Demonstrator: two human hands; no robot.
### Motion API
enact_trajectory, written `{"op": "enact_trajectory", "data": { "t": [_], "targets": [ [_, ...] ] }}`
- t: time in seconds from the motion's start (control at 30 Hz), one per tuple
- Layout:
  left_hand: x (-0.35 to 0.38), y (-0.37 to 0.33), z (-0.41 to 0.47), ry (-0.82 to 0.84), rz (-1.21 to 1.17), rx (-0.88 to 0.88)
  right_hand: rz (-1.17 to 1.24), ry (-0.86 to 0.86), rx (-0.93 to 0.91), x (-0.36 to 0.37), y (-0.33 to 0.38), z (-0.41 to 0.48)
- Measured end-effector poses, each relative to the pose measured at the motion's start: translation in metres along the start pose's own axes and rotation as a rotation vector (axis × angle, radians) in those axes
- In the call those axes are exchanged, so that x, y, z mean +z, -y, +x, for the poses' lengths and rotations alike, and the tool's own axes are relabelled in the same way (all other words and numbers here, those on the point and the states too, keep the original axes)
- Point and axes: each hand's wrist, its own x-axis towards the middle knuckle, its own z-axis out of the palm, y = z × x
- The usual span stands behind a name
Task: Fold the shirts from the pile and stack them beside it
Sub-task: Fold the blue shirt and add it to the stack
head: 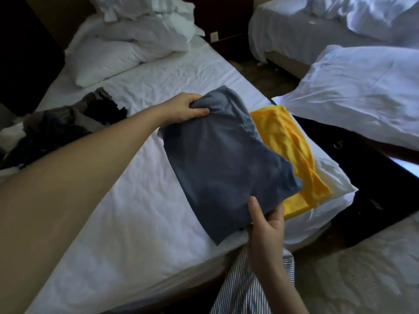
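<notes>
Hands are holding a folded blue-grey shirt point(226, 159) over the near corner of the bed point(136, 211). The left hand point(188, 109) is reaching out across the mattress and bunching the far end of the shirt, its fingers curled tight into a fistful of cloth. The right hand point(267, 220) is pinching the near edge, with the thumb lying on top and the fingers tucked underneath, out of my sight. The shirt is hanging between the two grips. Its lower corner is drooping toward the sheet, though I cannot tell whether it is touching. Its right side is overlapping the yellow shirt point(292, 155), which is lying folded at the bed's corner. The pile point(56, 130) of dark, unfolded clothes is sitting well apart on the left side of the bed, below the pillows point(113, 57).

To my eye the fold looks done, and the blue-grey shirt is being set on the yellow one to build the stack. The risk is in the left grip. It is crumpling the far end rather than holding it flat, so the fold may be loosening or creasing as the shirt goes down. The yellow shirt is also lying close to the mattress edge, so a landing too far right could push the stack off. The drooping corner could tuck under crookedly.
</notes>
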Motion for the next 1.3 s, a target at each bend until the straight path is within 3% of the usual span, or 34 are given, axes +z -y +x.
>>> {"op": "enact_trajectory", "data": {
  "t": [0.1,0.23,0.4,0.5,0.57,0.63,0.7,0.8,0.9,0.97,1.07,1.17,1.23,1.3],
  "targets": [
    [0.018,-0.027,0.032,0.046,-0.005,0.053,-0.019,-0.009,-0.019,-0.022,0.021,0.021],
    [0.073,-0.049,0.075,0.054,0.077,0.112,-0.026,-0.143,0.021,-0.055,0.021,0.047],
    [0.144,-0.033,0.098,0.096,0.238,0.009,-0.182,-0.341,0.091,-0.092,0.013,0.054],
    [0.152,-0.033,0.096,-0.068,0.384,-0.034,-0.555,-0.503,-0.151,-0.085,0.021,0.046],
    [0.149,-0.034,0.09,-0.258,0.471,0.04,-0.898,-0.443,-0.508,-0.068,0.03,0.05],
    [0.15,-0.035,0.083,-0.49,0.533,0.264,-1.212,-0.257,-0.811,-0.044,0.033,0.068],
    [0.158,-0.035,0.079,-0.668,0.57,0.524,-1.437,-0.102,-0.918,-0.023,0.03,0.103],
    [0.183,-0.012,0.074,-0.535,0.612,0.704,-1.727,0.086,-0.881,-0.034,0.015,0.16],
    [0.197,0.026,0.067,-0.185,0.694,0.541,-1.941,0.21,-0.875,-0.069,0.003,0.185],
    [0.197,0.037,0.066,-0.055,0.674,0.396,-1.959,0.203,-0.888,-0.07,0.0,0.188],
    [0.198,0.034,0.068,0.047,0.687,0.344,-1.938,0.178,-0.862,-0.065,-0.004,0.186],
    [0.184,0.025,0.07,-0.014,0.434,0.44,-1.961,0.188,-0.862,-0.065,0.001,0.186],
    [0.173,0.02,0.075,-0.251,0.291,0.548,-1.968,0.211,-0.842,-0.064,0.003,0.186],
    [0.161,0.018,0.087,-0.467,0.312,0.425,-1.985,0.22,-0.843,-0.063,0.001,0.185]
  ]
}}
